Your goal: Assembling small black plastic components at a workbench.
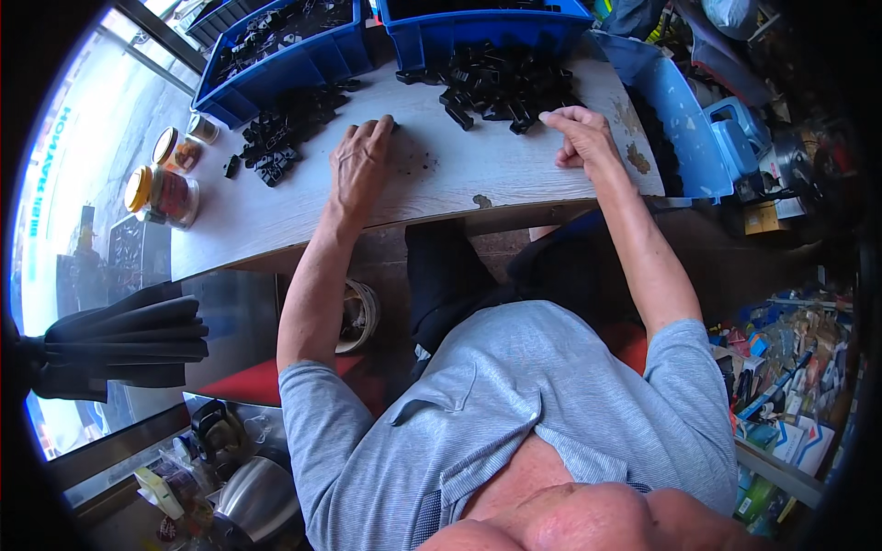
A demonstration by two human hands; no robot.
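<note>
My left hand (359,167) rests on the pale table with bent fingers close together. A small black plastic part (395,127) peeks out at its fingertips, mostly hidden. My right hand (586,140) is at the near right side of a heap of black plastic parts (501,84). Its index finger stretches toward the heap's edge, the other fingers are loosely curled, and I see nothing held there. To the left of my left hand lies a second, looser spread of black parts (280,133).
Two blue bins, one at the back left (285,72) and one at the back middle (487,26), hold more black parts. Lidded jars (170,197) line the table's left edge. A light-blue tub (675,101) stands right of the worn wooden table (266,225).
</note>
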